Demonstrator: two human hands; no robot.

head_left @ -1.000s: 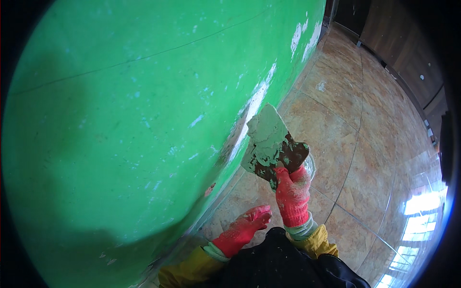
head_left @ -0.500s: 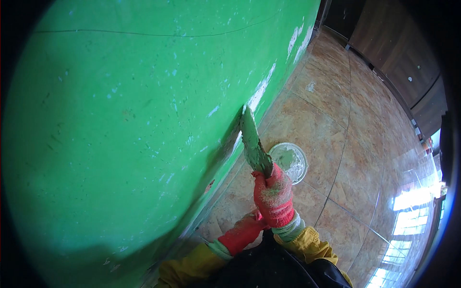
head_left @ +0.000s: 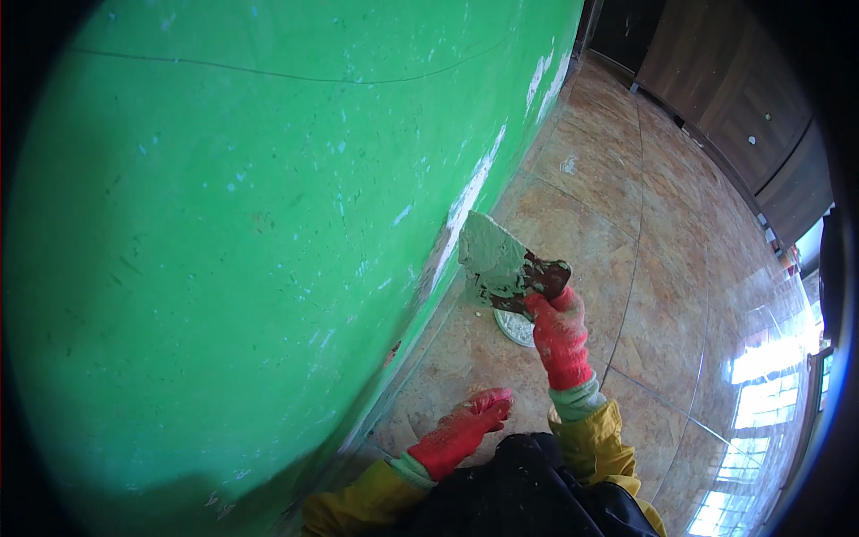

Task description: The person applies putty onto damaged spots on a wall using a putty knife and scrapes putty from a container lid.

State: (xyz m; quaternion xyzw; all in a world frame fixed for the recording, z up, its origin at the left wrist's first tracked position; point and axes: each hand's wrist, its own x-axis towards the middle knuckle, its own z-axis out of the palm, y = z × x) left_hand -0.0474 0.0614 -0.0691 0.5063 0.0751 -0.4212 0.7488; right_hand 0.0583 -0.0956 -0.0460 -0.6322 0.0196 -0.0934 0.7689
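My right hand [head_left: 561,336], in a red coated glove, is wrapped round the dark handle of a wide putty knife [head_left: 490,255]. Pale green-grey filler covers its broad blade, whose far edge stands just off the foot of the green wall [head_left: 268,206]. Below the knife, partly hidden by it and my hand, a round white tub [head_left: 513,333] with whitish filler in it sits on the tiles. My left hand [head_left: 465,430], also red-gloved, hovers low near my lap, fingers drawn together and nothing visible in them. A long white patch [head_left: 470,192] runs along the wall's lower edge.
Brown stone-look tiles [head_left: 591,233] cover the floor, with window glare at the lower right. Dark wood cabinets [head_left: 716,72] stand along the far right. A thin dark line [head_left: 268,73] crosses the upper wall. More white scraped spots [head_left: 537,80] show farther along it.
The putty knife has come off the wall and turned, its filler-covered face now showing. My right hand has moved right and up, away from my left hand, over the tub.
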